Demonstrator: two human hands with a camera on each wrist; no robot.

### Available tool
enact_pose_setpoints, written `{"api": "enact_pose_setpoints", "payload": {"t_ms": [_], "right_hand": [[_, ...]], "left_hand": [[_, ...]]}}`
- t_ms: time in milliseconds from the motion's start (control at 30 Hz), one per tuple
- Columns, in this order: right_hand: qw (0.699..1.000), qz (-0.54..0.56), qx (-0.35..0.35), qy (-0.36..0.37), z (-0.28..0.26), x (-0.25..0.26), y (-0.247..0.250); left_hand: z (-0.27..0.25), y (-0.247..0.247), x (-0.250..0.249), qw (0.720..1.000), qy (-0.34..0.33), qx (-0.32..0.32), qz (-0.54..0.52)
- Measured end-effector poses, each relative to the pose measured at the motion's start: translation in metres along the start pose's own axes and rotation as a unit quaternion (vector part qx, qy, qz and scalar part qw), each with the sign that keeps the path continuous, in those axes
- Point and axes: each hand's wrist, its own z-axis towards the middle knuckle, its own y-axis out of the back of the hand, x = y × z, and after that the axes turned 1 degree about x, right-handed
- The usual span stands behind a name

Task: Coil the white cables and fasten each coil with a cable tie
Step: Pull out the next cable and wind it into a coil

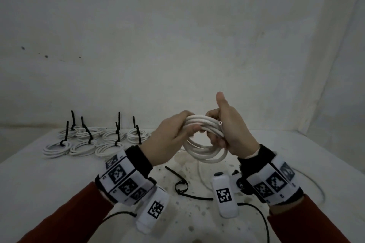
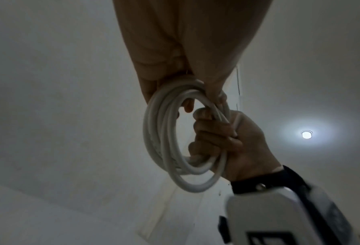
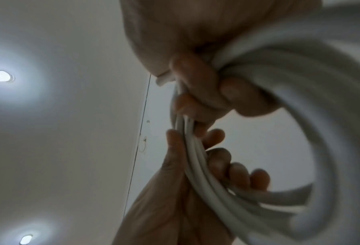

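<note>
We hold the white cable coil (image 1: 204,140) above the table (image 1: 39,179), our left hand (image 1: 169,140) and right hand (image 1: 233,134) both curled around its loops. Below lie a loose black cable tie (image 1: 182,184) and a slack white cable (image 1: 314,183). Tied coils (image 1: 94,140) sit far left.

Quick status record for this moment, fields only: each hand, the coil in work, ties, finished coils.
left hand: grips the coil's left side
right hand: grips the right side, thumb raised
held coil: white, lifted above the table, no tie on it
cut cable end: sticks out by the right hand
loose black ties: on the table under the hands
finished coils: tied, far left
</note>
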Motion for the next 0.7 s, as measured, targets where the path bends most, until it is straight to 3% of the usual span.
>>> {"api": "enact_pose_setpoints", "payload": {"t_ms": [100,167,333,433,567,700], "right_hand": [[0.993,0.001,-0.120,-0.002,0.004,-0.003,-0.002],[0.987,0.004,-0.157,-0.027,0.006,-0.005,-0.005],[0.987,-0.070,-0.101,-0.105,0.006,-0.002,-0.011],[0.983,-0.099,-0.091,-0.125,0.007,-0.003,-0.015],[0.981,-0.069,-0.080,-0.163,0.007,0.000,-0.020],[0.976,-0.036,-0.067,-0.204,0.008,-0.001,-0.021]], "left_hand": [[-0.005,-0.011,-0.001,0.993,0.043,0.001,-0.110],[-0.005,-0.016,-0.005,0.982,0.061,0.009,-0.180],[-0.004,-0.021,-0.012,0.948,0.162,0.034,-0.271],[-0.005,-0.025,-0.011,0.934,0.197,0.016,-0.297],[-0.012,-0.032,-0.004,0.960,0.122,-0.072,-0.243],[-0.018,-0.031,0.001,0.968,0.078,-0.077,-0.228]]}}
